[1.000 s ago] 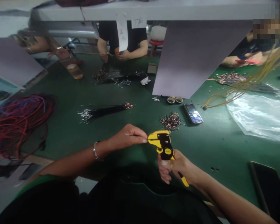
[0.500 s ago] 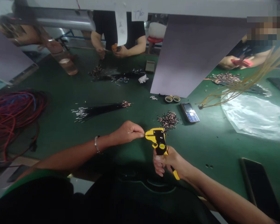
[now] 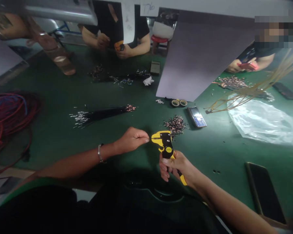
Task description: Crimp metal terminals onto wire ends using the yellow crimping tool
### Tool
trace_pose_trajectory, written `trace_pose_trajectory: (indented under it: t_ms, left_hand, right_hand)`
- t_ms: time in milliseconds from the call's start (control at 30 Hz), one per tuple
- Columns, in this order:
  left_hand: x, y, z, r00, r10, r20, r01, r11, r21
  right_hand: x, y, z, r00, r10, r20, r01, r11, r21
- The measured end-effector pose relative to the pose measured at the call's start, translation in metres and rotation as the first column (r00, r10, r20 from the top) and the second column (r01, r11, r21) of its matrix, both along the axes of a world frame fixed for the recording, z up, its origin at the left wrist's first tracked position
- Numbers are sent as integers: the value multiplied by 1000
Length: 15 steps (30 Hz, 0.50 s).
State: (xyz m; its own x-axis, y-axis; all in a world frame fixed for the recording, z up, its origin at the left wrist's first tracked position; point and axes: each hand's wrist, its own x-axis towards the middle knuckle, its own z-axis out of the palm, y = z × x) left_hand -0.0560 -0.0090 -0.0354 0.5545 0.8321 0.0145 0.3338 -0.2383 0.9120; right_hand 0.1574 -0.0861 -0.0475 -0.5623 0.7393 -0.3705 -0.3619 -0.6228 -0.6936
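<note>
My left hand point(image 3: 132, 140) is closed in a pinch on a thin wire point(image 3: 133, 138), of which only a short pale bit shows. Its fingertips are just left of the jaws of a yellow and black wire stripper point(image 3: 164, 141), with a narrow gap between. Wrapped around the stripper's handles is my right hand point(image 3: 177, 164), thumb on the near side. Beyond the jaws lies a heap of short dark and copper-coloured scraps point(image 3: 175, 125). A bundle of black wires point(image 3: 104, 113) with silvery left ends and coppery right ends lies farther back on the left.
On the green table point(image 3: 127, 92) are a keypad phone point(image 3: 197, 117), tape rolls point(image 3: 179, 103), a clear plastic bag point(image 3: 261, 122) and a large dark phone point(image 3: 266, 191). Red cables point(image 3: 9, 120) coil at left. A grey divider point(image 3: 200, 55) stands ahead; co-workers' hands point(image 3: 124, 51) work beyond.
My left fingertips have drawn slightly left from the stripper's jaws, opening a small gap. The co-worker opposite has raised one hand. The whole view has shifted a little.
</note>
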Motion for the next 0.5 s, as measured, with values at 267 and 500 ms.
trace_pose_trajectory:
  t_ms: [267,500]
  left_hand:
    - [-12,7,-6,995,-87,43,84,994,68]
    - [-29,9,-5,999,-19,36,17,999,38]
  right_hand:
    - [-7,-5,1,996,-15,87,14,1000,9]
    - [-26,4,4,995,-62,74,59,998,33]
